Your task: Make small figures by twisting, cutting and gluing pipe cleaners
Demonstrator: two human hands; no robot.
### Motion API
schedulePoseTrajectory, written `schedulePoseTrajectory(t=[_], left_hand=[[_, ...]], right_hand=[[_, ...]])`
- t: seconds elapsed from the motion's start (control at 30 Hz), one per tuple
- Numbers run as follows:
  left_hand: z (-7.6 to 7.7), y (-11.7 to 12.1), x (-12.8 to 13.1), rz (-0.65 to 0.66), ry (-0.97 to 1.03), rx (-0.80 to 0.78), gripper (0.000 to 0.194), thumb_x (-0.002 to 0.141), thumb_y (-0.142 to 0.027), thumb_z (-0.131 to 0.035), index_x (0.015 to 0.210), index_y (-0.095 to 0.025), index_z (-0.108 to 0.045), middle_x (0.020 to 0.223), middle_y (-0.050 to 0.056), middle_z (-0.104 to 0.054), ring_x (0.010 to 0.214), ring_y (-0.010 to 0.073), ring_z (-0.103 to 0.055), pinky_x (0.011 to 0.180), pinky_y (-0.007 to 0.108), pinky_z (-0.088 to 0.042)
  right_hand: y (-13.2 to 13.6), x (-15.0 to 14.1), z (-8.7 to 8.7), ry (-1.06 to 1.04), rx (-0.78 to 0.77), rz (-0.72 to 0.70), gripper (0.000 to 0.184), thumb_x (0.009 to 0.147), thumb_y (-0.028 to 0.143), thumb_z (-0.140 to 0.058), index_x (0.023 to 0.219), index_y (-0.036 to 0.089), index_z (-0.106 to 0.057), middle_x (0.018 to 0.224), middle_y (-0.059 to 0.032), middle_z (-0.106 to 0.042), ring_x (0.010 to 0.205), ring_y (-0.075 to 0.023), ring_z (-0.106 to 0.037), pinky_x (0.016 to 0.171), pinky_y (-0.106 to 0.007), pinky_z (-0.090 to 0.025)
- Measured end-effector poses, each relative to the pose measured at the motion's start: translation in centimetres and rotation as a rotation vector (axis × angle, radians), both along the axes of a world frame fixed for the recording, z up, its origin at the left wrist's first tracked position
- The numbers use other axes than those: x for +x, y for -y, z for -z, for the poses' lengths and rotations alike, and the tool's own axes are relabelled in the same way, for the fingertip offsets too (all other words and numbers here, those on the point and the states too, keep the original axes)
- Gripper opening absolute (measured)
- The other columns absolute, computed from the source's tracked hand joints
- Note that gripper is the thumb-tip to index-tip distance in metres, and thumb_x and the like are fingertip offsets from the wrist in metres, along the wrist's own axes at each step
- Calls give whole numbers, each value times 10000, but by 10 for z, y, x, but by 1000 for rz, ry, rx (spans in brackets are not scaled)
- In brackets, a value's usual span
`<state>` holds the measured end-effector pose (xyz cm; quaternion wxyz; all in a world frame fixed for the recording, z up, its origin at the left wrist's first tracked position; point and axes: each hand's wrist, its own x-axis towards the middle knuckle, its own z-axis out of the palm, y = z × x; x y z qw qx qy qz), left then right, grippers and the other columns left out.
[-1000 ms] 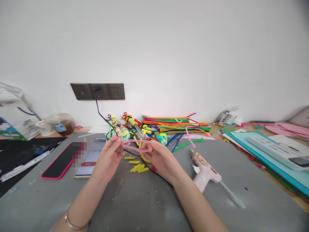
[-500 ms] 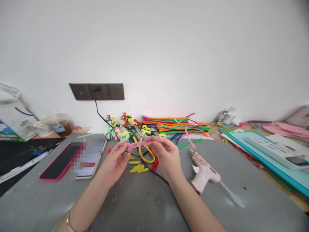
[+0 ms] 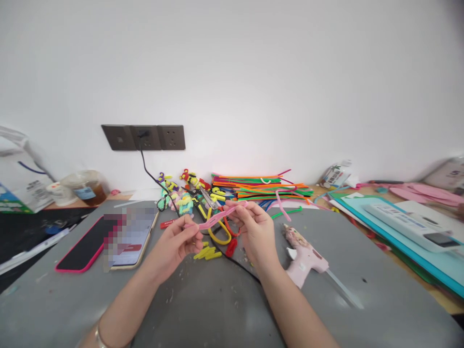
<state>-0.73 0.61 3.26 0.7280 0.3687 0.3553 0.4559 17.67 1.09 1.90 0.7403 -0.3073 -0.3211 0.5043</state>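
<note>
Between my two hands stretches a pink pipe cleaner [image 3: 214, 220], folded into strands that look twisted together. My left hand [image 3: 181, 240] pinches its left end between thumb and fingers. At the other end, the thumb and fingertips of my right hand [image 3: 253, 227] grip it, a little higher than the left. Just behind and below it lie scissors with yellow handles [image 3: 218, 240], partly covered by the strand. Short yellow pieces [image 3: 208, 253] and a red piece [image 3: 231, 248] rest on the grey mat [image 3: 210, 304] under my hands.
A pink glue gun [image 3: 306, 258] lies right of my right hand; its black cord [image 3: 241, 267] crosses the mat. Two phones [image 3: 85, 246] lie at left. Behind are a bundle of pipe cleaners [image 3: 261, 186] and small colourful figures [image 3: 184, 200]. A drink cup [image 3: 87, 188] stands back left.
The pink pipe cleaner now slants, its right end higher, and its strands look more twisted together. My hands are slightly further apart. The view has shifted slightly.
</note>
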Motion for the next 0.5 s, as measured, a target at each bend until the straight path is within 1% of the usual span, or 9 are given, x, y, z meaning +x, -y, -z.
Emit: schedulePoseTrajectory(t=[0.07, 0.17, 0.2, 0.27, 0.33, 0.37, 0.43, 0.5], left_hand=[[0, 0, -1, 1, 23, -6, 408, 653, -298, -920, 664, -165, -534, 605, -17, -690, 471, 63, -619, 458, 114, -533], [-1, 0, 0, -23, 37, -27, 438, 609, -295, -944, 677, -167, -531, 645, -6, -725, 492, 73, -653, 475, 119, -549], [-1, 0, 0, -29, 31, -34, 444, 595, -295, -950, 676, -165, -533, 664, 5, -739, 508, 83, -671, 484, 127, -559], [-2, 0, 1, -42, 21, -45, 457, 566, -291, -963, 671, -159, -538, 701, 27, -765, 541, 103, -703, 500, 136, -575], [-3, 0, 1, -56, 21, -52, 469, 542, -290, -972, 671, -154, -543, 722, 38, -779, 561, 112, -719, 512, 139, -582], [-2, 0, 1, -60, 19, -55, 472, 534, -289, -975, 676, -152, -546, 728, 40, -784, 566, 114, -723, 517, 140, -583], [-1, 1, 1, -67, 17, -53, 472, 533, -295, -976, 694, -152, -555, 738, 41, -790, 575, 113, -728, 530, 141, -587], [0, 1, 0, -62, 9, -49, 470, 545, -303, -971, 699, -153, -553, 745, 41, -793, 580, 112, -729, 539, 144, -589]], right_hand=[[0, 1, -2, -35, 3, -12, 274, 649, 325, -911, 658, 196, -669, 777, -35, -809, 749, -176, -769, 691, -245, -600], [-1, 3, -4, -83, -2, -54, 351, 609, 292, -935, 583, 193, -600, 683, -9, -781, 710, -156, -764, 655, -204, -593], [-1, 3, -4, -97, -9, -67, 347, 605, 288, -938, 602, 193, -605, 689, -9, -783, 700, -152, -762, 655, -201, -595], [-2, 4, -4, -129, -27, -81, 323, 603, 289, -941, 714, 199, -651, 743, -19, -800, 691, -148, -764, 664, -206, -604], [-3, 5, -4, -161, -49, -97, 371, 601, 292, -943, 861, 205, -693, 795, -29, -813, 701, -149, -770, 679, -211, -614], [-3, 5, -4, -174, -61, -110, 396, 599, 293, -944, 902, 200, -706, 810, -33, -816, 714, -148, -774, 688, -207, -616], [-3, 5, -3, -198, -77, -135, 391, 590, 291, -948, 897, 181, -731, 830, -38, -819, 743, -145, -780, 708, -193, -618], [-3, 5, -3, -217, -80, -149, 344, 585, 289, -948, 835, 172, -744, 843, -42, -822, 769, -149, -784, 722, -189, -619]])
